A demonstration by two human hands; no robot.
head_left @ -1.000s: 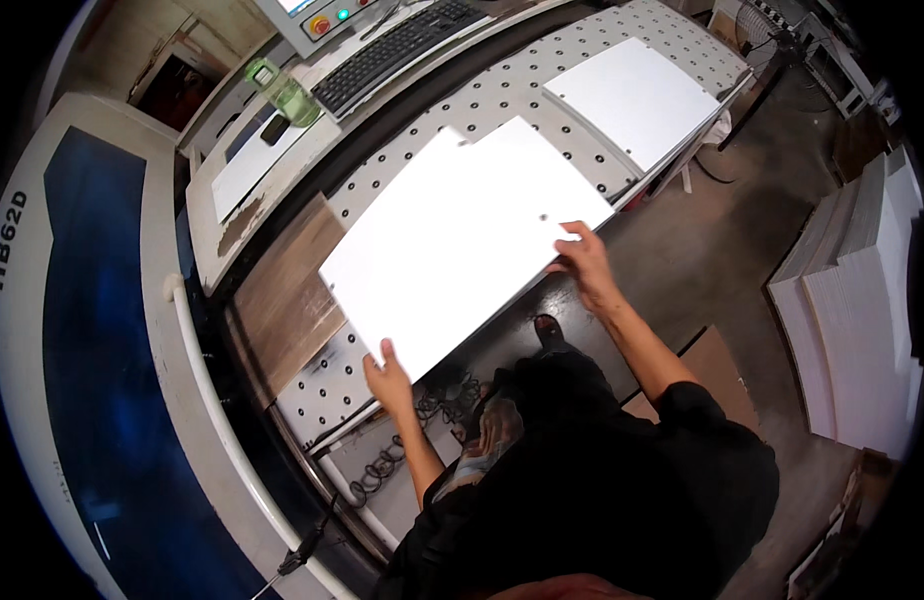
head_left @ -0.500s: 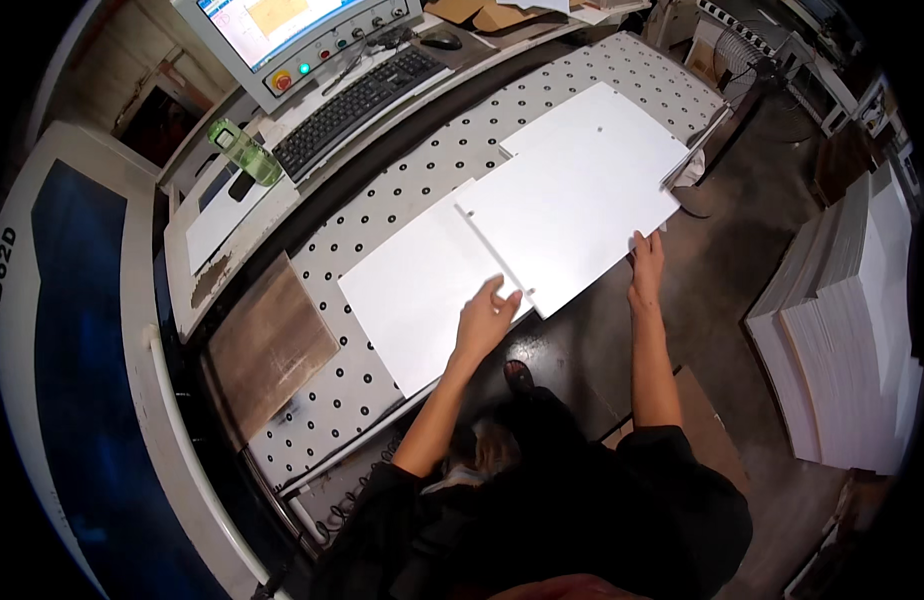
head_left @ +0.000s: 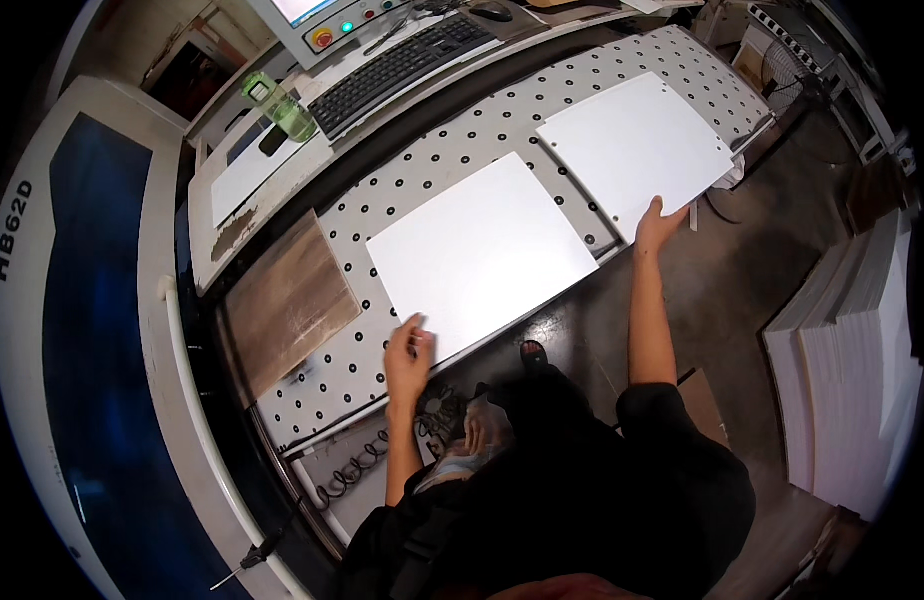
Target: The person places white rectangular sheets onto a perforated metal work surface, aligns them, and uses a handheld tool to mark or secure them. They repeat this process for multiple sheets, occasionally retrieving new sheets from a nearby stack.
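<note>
White, with small holes near its corners, the upper panel [head_left: 650,140] now lies ahead of the right hand [head_left: 659,226], over at least one more sheet; half a second ago it overlapped the lower panel [head_left: 482,255] between the hands. That suggests the shift of this piece is all but done, though its edges do not quite line up with the sheet below. The hands are well apart: the right grips the near edge, thumb on top, fingers hidden underneath. The left hand [head_left: 409,362] has drawn back to the near left corner of the lower panel, fingers curled; whether it touches, I cannot tell.

Between the two panels runs a strip of dotted worktop [head_left: 367,205]. A brown board [head_left: 292,305] lies left of the left hand, apart from the panel and probably no hindrance. Beyond both hands are a black keyboard [head_left: 402,75] and a green bottle [head_left: 282,105], out of the way. Tall stacked sheets [head_left: 842,370] stand well to the right of the right hand.
</note>
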